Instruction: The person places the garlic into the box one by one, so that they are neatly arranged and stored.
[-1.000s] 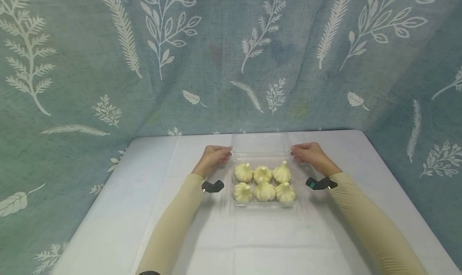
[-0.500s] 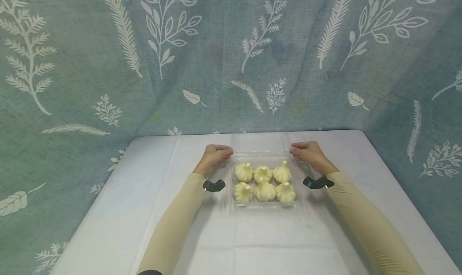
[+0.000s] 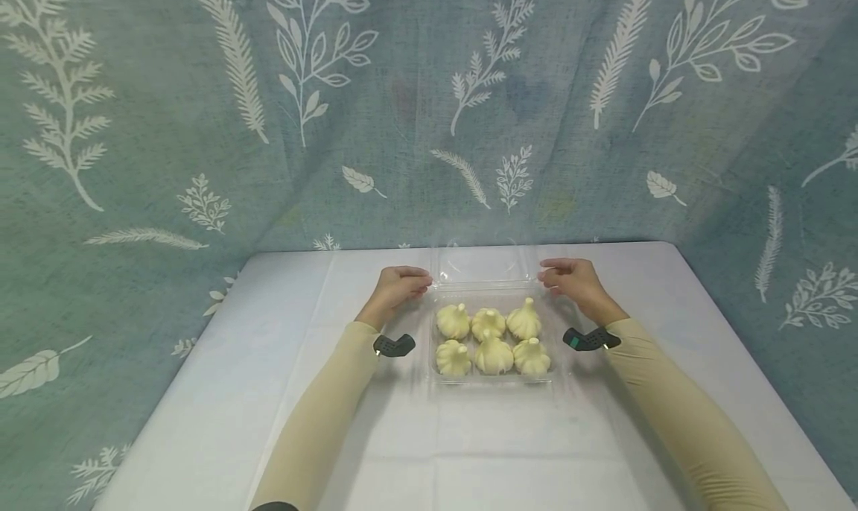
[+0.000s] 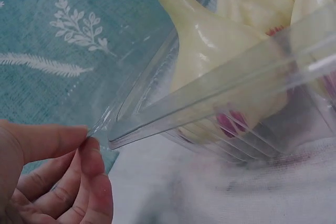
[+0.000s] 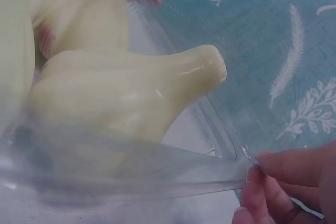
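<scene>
A clear plastic clamshell box (image 3: 494,381) stands on the table with several pale garlic bulbs (image 3: 494,356) in two rows. Its transparent lid (image 3: 485,265) is tilted up along the far side. At the lid's left corner near the hinge, my left hand (image 3: 398,286) pinches the thin plastic edge between thumb and index finger. My right hand (image 3: 573,284) does the same at the right corner. Close up in the left wrist view, a bulb (image 4: 226,72) with a purple patch sits just inside the wall. In the right wrist view another bulb (image 5: 115,87) points its stem toward the hinge side.
White cloth covers the table (image 3: 496,451), whose far edge lies close behind the lid. A blue-green curtain (image 3: 402,109) with white leaf prints hangs behind and at both sides. Each wrist wears a small dark camera (image 3: 394,345).
The lid has tilted up from lying back behind the box. Both hands have shifted slightly inward onto its corners. The bulbs and the box's base have stayed put.
</scene>
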